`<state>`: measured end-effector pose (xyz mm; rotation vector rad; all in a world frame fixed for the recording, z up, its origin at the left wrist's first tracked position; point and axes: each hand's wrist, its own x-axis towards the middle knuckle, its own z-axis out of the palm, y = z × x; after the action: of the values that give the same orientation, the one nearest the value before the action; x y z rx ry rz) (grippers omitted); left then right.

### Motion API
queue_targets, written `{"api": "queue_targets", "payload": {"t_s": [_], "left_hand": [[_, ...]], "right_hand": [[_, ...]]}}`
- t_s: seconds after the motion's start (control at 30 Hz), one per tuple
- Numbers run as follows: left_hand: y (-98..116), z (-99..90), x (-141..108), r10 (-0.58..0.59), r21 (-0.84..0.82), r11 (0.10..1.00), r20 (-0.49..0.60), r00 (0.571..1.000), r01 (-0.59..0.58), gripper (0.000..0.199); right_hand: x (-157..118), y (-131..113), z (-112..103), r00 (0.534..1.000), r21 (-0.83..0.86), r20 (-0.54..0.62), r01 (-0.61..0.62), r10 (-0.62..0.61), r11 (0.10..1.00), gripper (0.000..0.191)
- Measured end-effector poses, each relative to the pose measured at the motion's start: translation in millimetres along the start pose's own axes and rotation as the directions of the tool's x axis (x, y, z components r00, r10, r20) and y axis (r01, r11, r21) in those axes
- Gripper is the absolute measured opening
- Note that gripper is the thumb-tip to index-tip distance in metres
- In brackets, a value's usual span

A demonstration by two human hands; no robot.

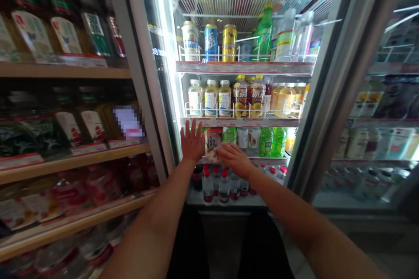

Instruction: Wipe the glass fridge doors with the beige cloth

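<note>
My left hand (193, 141) is raised at the left side of the lit fridge, fingers spread and holding nothing, just below a shelf edge. My right hand (234, 159) reaches in from the right with its fingers stretched out to the left. Its fingertips are at the lower part of a red and white drink pack (214, 137); whether they touch it I cannot tell. Behind the right hand stands a green and white pack (229, 134). To its right are a white can (242, 137) and green bottles (273, 141). Below stand several red-capped bottles (224, 187).
Higher fridge shelves hold yellow-capped tea bottles (241, 96), a gold can (229, 43) and a blue can (211, 42). A metal door frame (347, 61) borders the right. On the left, wooden shelves (65, 72) carry bottles. Dark-clothed legs (190, 244) show below.
</note>
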<state>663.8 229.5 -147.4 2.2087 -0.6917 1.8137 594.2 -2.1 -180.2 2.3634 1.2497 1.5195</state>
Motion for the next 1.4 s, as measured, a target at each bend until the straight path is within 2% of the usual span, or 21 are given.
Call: {"api": "queue_targets", "payload": {"t_s": [0.07, 0.17, 0.27, 0.33, 0.4, 0.47, 0.6, 0.67, 0.7, 0.8, 0.87, 0.97, 1.03, 1.1, 1.2, 1.27, 1.33, 1.4], "left_hand": [[1.5, -3.6, -26.9, 0.030, -0.001, 1.000, 0.045, 0.999, -0.030, 0.052], [0.5, -3.2, -83.0, 0.067, 0.004, 0.998, 0.119, 0.991, -0.068, 0.050], [1.7, 2.5, -129.5, -0.028, 0.002, 1.000, 0.202, 0.979, 0.028, 0.050], [5.7, 6.0, -144.9, -0.117, -0.016, 0.992, 0.263, 0.958, 0.125, 0.050], [10.1, 9.2, -149.5, -0.185, -0.047, 0.977, 0.318, 0.930, 0.210, 0.051], [13.1, 12.4, -148.9, -0.223, -0.076, 0.961, 0.361, 0.905, 0.267, 0.053], [14.3, 16.5, -147.7, -0.272, -0.119, 0.930, 0.414, 0.868, 0.348, 0.056], [14.1, 17.2, -148.6, -0.284, -0.135, 0.918, 0.431, 0.856, 0.372, 0.058], [13.9, 17.6, -149.2, -0.288, -0.141, 0.914, 0.432, 0.854, 0.380, 0.059], [13.0, 18.9, -151.1, -0.289, -0.158, 0.911, 0.415, 0.863, 0.381, 0.060], [11.7, 20.3, -152.2, -0.289, -0.168, 0.908, 0.412, 0.864, 0.384, 0.060], [9.9, 22.8, -153.8, -0.296, -0.170, 0.903, 0.420, 0.858, 0.395, 0.059], [10.0, 23.9, -154.6, -0.285, -0.171, 0.910, 0.404, 0.869, 0.378, 0.060], [11.3, 23.9, -155.2, -0.270, -0.163, 0.923, 0.371, 0.889, 0.348, 0.059], [13.0, 22.2, -157.0, -0.249, -0.135, 0.942, 0.340, 0.907, 0.309, 0.057], [12.5, 20.9, -159.2, -0.229, -0.133, 0.949, 0.338, 0.913, 0.287, 0.056], [11.4, 19.9, -161.7, -0.217, -0.134, 0.952, 0.340, 0.915, 0.276, 0.055], [11.5, 19.0, -163.3, -0.217, -0.125, 0.954, 0.337, 0.916, 0.272, 0.055]], "right_hand": [[-18.2, -13.8, 8.1, 0.999, -0.013, 0.006, 0.052, -0.052, 0.999, 0.032], [-33.5, -23.8, 13.9, 0.998, -0.072, -0.059, -0.038, 0.033, 0.997, 0.033], [-42.6, -28.4, 18.2, 0.986, -0.089, -0.097, -0.145, 0.136, 0.985, 0.038], [-48.8, -32.9, 23.2, 0.991, -0.060, -0.057, -0.125, 0.121, 0.990, 0.036], [-52.8, -37.9, 28.8, 0.997, -0.010, 0.005, -0.080, 0.080, 0.997, 0.032], [-51.8, -41.0, 33.2, 0.995, 0.043, 0.044, -0.086, 0.084, 0.995, 0.030], [-41.8, -40.2, 40.8, 0.980, 0.113, 0.020, -0.200, 0.199, 0.973, 0.035], [-42.9, -42.1, 47.3, 0.981, 0.137, 0.024, -0.194, 0.192, 0.972, 0.038], [-45.9, -44.5, 51.4, 0.987, 0.153, 0.052, -0.157, 0.151, 0.976, 0.039], [-58.9, -54.3, 63.5, 0.979, 0.222, 0.198, -0.009, -0.036, 0.975, 0.038], [-63.5, -58.2, 68.2, 0.965, 0.225, 0.253, 0.013, -0.071, 0.974, 0.039], [-61.8, -57.9, 68.8, 0.981, 0.130, 0.191, -0.073, 0.047, 0.989, 0.042], [-61.7, -57.4, 67.9, 0.984, 0.072, 0.129, -0.136, 0.126, 0.988, 0.042], [-67.2, -58.9, 67.9, 0.985, 0.065, 0.133, -0.122, 0.112, 0.990, 0.040], [-82.0, -60.3, 67.0, 0.970, 0.127, 0.242, -0.018, -0.013, 0.992, 0.038], [-89.8, -55.8, 62.6, 0.957, 0.160, 0.286, 0.001, -0.047, 0.987, 0.038], [-94.7, -46.2, 54.3, 0.966, 0.153, 0.259, -0.038, -0.003, 0.987, 0.038], [-100.4, -35.1, 43.6, 0.974, 0.111, 0.202, -0.126, 0.101, 0.986, 0.038]]}}
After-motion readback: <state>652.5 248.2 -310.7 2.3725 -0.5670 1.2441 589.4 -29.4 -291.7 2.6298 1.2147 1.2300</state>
